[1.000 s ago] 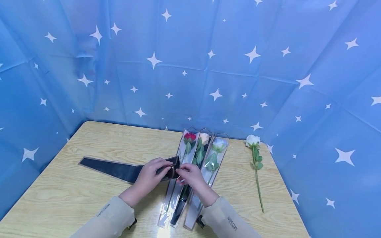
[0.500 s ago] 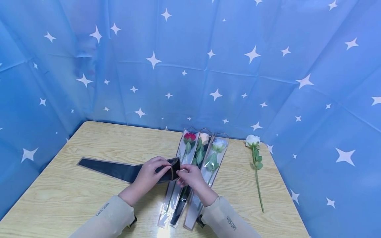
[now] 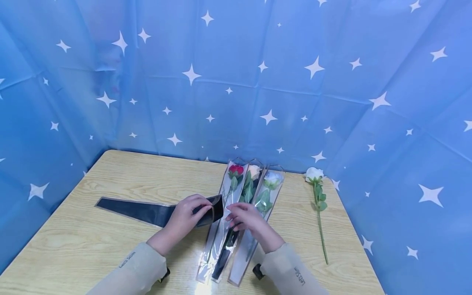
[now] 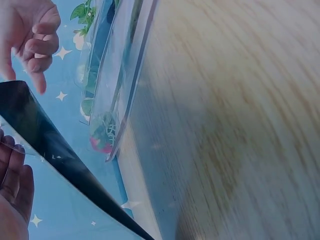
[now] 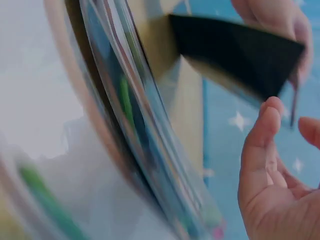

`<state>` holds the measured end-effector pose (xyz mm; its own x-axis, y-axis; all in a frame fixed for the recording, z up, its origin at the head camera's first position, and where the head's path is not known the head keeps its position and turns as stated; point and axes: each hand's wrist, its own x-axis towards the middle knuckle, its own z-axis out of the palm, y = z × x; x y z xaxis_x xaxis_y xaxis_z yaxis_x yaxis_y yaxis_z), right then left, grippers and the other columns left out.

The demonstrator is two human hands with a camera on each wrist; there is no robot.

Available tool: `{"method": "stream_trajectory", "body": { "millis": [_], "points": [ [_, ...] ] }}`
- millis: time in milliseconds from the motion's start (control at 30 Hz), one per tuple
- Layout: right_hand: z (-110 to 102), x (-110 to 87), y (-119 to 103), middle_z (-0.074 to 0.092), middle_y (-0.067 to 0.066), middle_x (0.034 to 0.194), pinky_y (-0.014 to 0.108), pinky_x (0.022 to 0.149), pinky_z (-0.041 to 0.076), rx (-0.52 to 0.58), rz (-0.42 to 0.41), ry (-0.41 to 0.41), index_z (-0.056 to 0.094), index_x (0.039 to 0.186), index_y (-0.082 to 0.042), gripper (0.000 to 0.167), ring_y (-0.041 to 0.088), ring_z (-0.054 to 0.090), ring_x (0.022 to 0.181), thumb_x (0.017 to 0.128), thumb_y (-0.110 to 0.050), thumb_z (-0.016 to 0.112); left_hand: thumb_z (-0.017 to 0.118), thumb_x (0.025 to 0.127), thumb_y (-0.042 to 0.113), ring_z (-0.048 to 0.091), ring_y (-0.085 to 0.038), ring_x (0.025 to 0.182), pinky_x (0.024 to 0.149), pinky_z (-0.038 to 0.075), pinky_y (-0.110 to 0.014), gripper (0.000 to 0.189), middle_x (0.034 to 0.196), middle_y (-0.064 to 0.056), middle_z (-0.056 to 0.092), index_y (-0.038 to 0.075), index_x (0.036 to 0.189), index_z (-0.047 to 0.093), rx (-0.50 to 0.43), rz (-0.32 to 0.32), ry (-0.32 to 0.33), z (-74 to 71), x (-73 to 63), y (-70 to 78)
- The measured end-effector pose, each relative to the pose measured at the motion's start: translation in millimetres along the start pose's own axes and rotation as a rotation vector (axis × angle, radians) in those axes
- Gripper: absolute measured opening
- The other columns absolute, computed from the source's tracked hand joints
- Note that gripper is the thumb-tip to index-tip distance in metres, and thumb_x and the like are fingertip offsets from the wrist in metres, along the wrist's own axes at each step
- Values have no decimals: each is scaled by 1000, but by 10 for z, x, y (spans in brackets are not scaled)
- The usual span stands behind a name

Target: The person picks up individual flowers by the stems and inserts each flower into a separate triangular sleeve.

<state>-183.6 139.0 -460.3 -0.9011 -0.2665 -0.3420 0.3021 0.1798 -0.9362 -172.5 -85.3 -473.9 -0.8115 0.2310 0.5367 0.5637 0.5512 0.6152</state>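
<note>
My left hand (image 3: 186, 215) pinches a long black flower sleeve (image 3: 136, 211) near its wide end, between thumb and fingers. The sleeve has a clear border and tapers toward the left; its wide end is lifted and bent up. Just right of that end is my right hand (image 3: 247, 219), fingers loosely bent with nothing between them, over the wrapped roses. In the right wrist view, the thumb and fingers of the right hand (image 5: 280, 185) stand apart, close to the corner of the black sleeve (image 5: 240, 50). The left wrist view shows the sleeve (image 4: 65, 155) slanting across.
Three wrapped roses lie side by side mid-table: a red rose (image 3: 236, 170), a peach rose (image 3: 254, 171) and a pale blue rose (image 3: 272, 180). An unwrapped white rose (image 3: 314, 174) lies at the right. A blue star-patterned curtain (image 3: 228, 102) surrounds the wooden table (image 3: 147, 172).
My right hand has let go of the sleeve's wide end and moved a little to the right, its fingers spreading. The left hand keeps its pinch in nearly the same place.
</note>
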Motion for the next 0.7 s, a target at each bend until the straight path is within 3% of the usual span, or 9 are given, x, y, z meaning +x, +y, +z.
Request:
{"method": "stream_trajectory", "body": {
  "millis": [100,200,300,433,533,700],
  "points": [
    [-263,22,-13,68,12,90,27,60,54,-12,2,96,53,124,3,40,16,64,69,92,-20,59,69,87,19,62,-5,90,80,54,-28,5,93,10,66,21,90,72,11,-13,-3,-4,-4,-3],
    [-579,38,6,67,14,96,33,64,55,-100,-11,242,54,124,1,37,23,64,76,90,-11,56,69,87,19,62,-5,90,80,54,-28,5,93,10,66,21,90,72,11,-18,-2,-7,-10,-6],
    [-949,21,57,63,17,102,37,67,53,-279,-39,373,55,124,1,36,31,63,85,89,-10,54,69,87,19,62,-5,89,79,54,-27,5,92,11,66,21,90,72,6,-19,1,-5,-16,-12],
    [-1437,-100,124,56,20,111,29,67,47,-500,-39,506,51,127,3,39,32,57,92,92,-16,53,68,88,20,62,-4,89,79,54,-27,5,92,11,66,22,91,72,4,-21,0,0,-24,-21],
    [-1721,-222,170,50,20,107,26,65,42,-547,-14,604,47,128,5,42,27,52,89,92,-16,53,68,88,20,62,-4,89,79,54,-27,5,92,12,66,22,90,72,0,-21,-1,4,-27,-25],
    [-2034,-388,332,46,21,106,34,68,45,-529,37,702,41,130,10,48,31,49,91,92,-17,52,68,88,20,62,-3,88,79,54,-27,5,92,13,65,23,90,72,-7,-27,3,10,-27,-30]
  ]
}}
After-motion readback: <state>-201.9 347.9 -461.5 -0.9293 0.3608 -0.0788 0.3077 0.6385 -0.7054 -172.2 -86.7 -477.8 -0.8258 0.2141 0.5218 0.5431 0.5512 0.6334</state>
